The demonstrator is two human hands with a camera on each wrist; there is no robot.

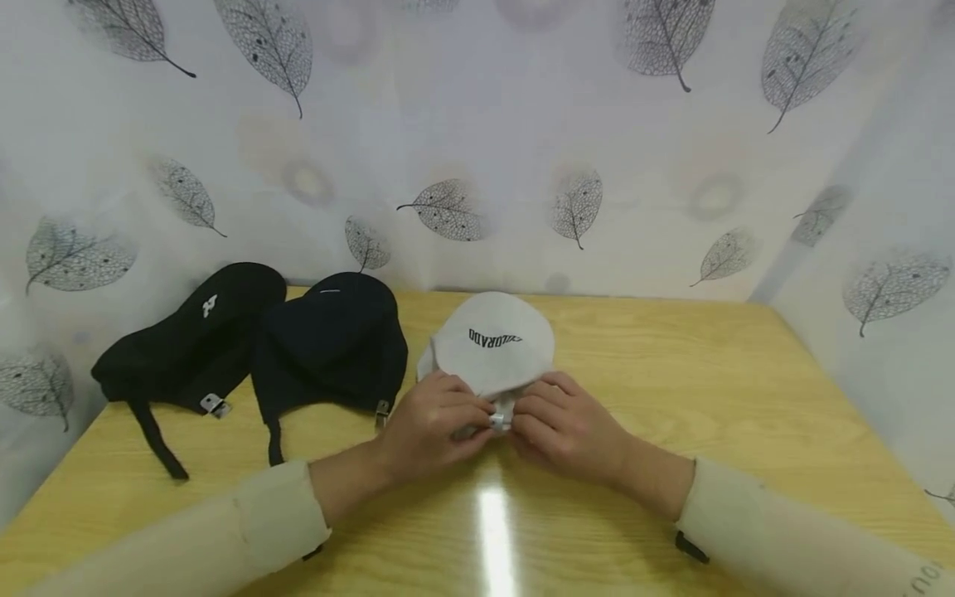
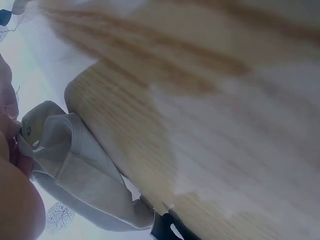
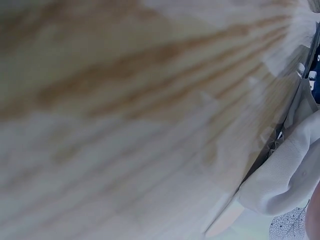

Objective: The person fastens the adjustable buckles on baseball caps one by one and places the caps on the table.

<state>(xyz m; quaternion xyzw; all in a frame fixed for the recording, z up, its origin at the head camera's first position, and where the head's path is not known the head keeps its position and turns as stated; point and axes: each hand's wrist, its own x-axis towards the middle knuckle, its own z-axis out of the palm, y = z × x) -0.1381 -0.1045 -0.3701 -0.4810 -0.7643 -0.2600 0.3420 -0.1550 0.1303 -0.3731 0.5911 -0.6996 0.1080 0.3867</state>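
Observation:
A white cap [image 1: 496,336] with dark lettering lies at the middle of the table. My left hand [image 1: 436,419] pinches its back strap at a small metal buckle [image 1: 498,421], while the fingers of my right hand [image 1: 570,427] grip the strap on the buckle's other side. In the left wrist view the cap's pale fabric [image 2: 85,180] hangs from the fingers of my left hand [image 2: 15,185]. The right wrist view shows a fold of the cap [image 3: 282,175] beside a sliver of my right hand [image 3: 314,215].
Two dark caps, one with a white emblem [image 1: 179,340] and one plainer [image 1: 328,344], lie side by side at the left, straps hanging toward the front. Behind the wooden table [image 1: 671,365] hangs a leaf-patterned curtain [image 1: 492,124].

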